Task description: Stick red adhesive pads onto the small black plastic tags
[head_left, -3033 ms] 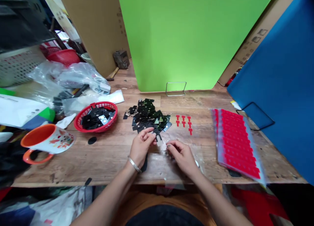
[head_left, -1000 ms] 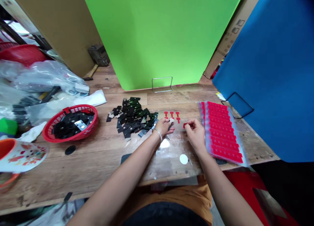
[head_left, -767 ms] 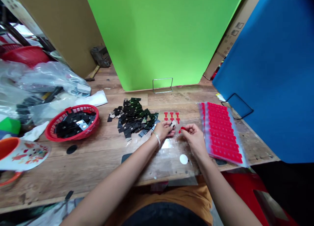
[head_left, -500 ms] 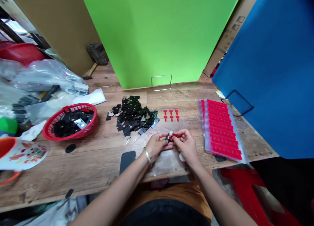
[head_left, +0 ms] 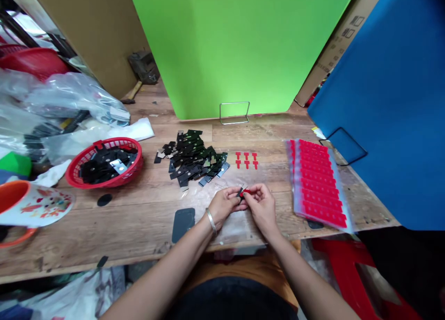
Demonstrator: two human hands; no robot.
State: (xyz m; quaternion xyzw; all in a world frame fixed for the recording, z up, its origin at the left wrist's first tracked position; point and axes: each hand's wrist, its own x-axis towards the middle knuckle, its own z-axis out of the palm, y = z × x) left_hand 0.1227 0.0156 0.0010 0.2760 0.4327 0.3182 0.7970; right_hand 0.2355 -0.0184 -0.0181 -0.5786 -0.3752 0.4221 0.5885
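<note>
Between my hands, over a clear plastic sheet (head_left: 236, 227), are a small flat black plate (head_left: 239, 193) and a red piece (head_left: 246, 191). My left hand (head_left: 222, 207), with a silver bangle at its wrist, pinches the black plate. The fingers of my right hand (head_left: 263, 208) are closed on the red piece and press it against the plate; its outline is partly hidden. Just beyond lie several red T-shaped pieces (head_left: 246, 156) in two rows. A heap of black plates (head_left: 194, 158), some with pale metal ends, spreads to their left.
Sheets of red pieces (head_left: 320, 181) lie on the right. At left are a red basket (head_left: 139, 160) of black parts, an orange-and-white mug (head_left: 45, 206) and plastic bags (head_left: 76, 97). A green board (head_left: 236, 51) and a blue board (head_left: 382, 116) stand behind.
The black plate has turned in my fingers, so its pale end shows less. A white disc near my right hand no longer shows. The whole view has shifted slightly.
</note>
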